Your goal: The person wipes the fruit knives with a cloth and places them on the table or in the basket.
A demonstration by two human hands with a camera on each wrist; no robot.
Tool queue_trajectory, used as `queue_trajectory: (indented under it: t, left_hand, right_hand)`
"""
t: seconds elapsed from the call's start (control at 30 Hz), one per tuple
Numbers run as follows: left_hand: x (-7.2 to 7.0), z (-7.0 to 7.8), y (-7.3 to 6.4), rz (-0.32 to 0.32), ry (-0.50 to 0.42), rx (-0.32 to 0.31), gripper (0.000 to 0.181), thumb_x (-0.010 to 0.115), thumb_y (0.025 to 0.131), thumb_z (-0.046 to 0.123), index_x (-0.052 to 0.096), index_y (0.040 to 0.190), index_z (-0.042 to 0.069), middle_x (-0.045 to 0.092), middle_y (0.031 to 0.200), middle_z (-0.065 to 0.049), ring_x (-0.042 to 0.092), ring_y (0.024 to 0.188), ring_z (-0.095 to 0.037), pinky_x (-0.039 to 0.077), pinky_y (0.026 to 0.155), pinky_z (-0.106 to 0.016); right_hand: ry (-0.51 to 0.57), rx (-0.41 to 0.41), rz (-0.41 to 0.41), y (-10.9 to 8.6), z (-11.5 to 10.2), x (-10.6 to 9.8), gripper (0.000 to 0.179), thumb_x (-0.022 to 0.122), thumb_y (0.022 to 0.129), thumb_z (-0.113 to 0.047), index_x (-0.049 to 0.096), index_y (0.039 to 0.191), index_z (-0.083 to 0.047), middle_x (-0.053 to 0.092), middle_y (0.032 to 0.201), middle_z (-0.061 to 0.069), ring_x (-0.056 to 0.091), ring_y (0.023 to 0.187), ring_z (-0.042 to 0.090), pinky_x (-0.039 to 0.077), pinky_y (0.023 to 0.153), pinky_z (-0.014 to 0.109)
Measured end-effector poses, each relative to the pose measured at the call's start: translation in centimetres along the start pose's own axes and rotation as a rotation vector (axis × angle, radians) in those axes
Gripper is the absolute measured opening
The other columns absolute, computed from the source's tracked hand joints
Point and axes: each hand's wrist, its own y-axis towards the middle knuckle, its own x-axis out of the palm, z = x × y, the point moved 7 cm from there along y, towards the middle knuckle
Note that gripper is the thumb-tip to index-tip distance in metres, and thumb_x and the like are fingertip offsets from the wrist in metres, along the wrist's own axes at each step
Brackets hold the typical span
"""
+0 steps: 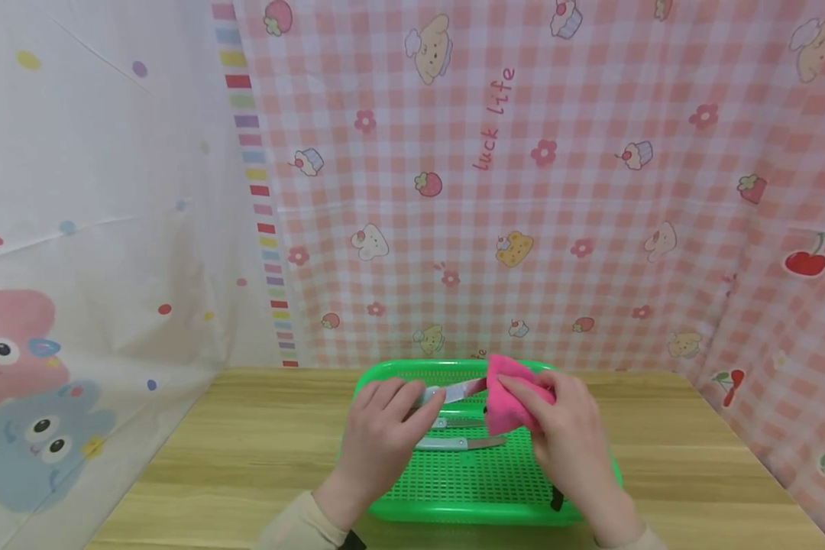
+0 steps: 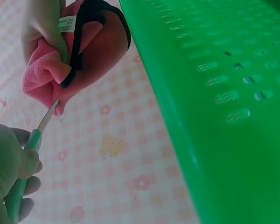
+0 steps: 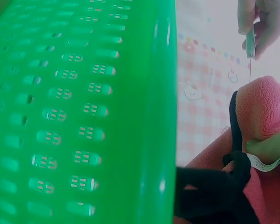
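Note:
My left hand (image 1: 385, 424) grips a small knife (image 1: 457, 391) by its pale handle, the blade pointing right. A pink cloth (image 1: 505, 393) is pinched in my right hand (image 1: 571, 428), around the outer part of that blade. The left wrist view shows the bare base of the blade (image 2: 46, 117) running into a fold of the cloth (image 2: 46, 70). Dark edging and a white label show on the cloth (image 3: 266, 107) in the right wrist view. Below the hands, two more knives, a nearer one (image 1: 443, 444) and a farther one (image 1: 447, 422), lie in a green basket (image 1: 467, 513).
The perforated basket stands on a wooden table (image 1: 247, 451). Behind the table hangs a pink checked cloth (image 1: 399, 283), and a white patterned sheet (image 1: 137, 229) hangs at the left. A dark strip (image 1: 557, 498) hangs below my right hand.

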Motion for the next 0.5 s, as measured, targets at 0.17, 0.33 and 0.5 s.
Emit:
queue_trajectory:
  t: [0.17, 0.33, 0.5]
  left_hand:
    - [0.3, -0.3, -0.2, -0.019, -0.038, -0.035, 0.029, 0.050, 0.103, 0.010, 0.077, 0.096, 0.014, 0.067, 0.087, -0.002, 0.060, 0.074, -0.021, 0.045, 0.061, -0.031]
    - [0.2, -0.6, -0.2, -0.005, -0.057, -0.033, 0.024, 0.054, 0.100, 0.008, 0.077, 0.097, 0.014, 0.067, 0.087, -0.003, 0.059, 0.074, -0.022, 0.046, 0.063, -0.033]
    - [0.2, -0.7, -0.3, -0.016, -0.052, -0.029, 0.022, 0.057, 0.097, 0.005, 0.077, 0.098, 0.014, 0.068, 0.088, -0.003, 0.059, 0.075, -0.023, 0.046, 0.064, -0.033]
  right_hand:
    - [-0.015, 0.023, -0.012, -0.3, 0.7, -0.1, 0.070, 0.072, 0.056, 0.022, 0.072, 0.116, -0.015, 0.058, 0.095, 0.020, 0.052, 0.080, 0.036, 0.044, 0.061, 0.043]
    - [-0.019, 0.057, -0.035, -0.7, 1.4, -0.4, 0.075, 0.068, 0.053, 0.023, 0.072, 0.118, -0.015, 0.057, 0.095, 0.020, 0.051, 0.080, 0.035, 0.042, 0.063, 0.043]
    - [-0.019, 0.060, -0.029, -0.8, 1.4, -0.8, 0.075, 0.068, 0.054, 0.022, 0.071, 0.119, -0.016, 0.057, 0.095, 0.019, 0.050, 0.080, 0.035, 0.042, 0.064, 0.044]
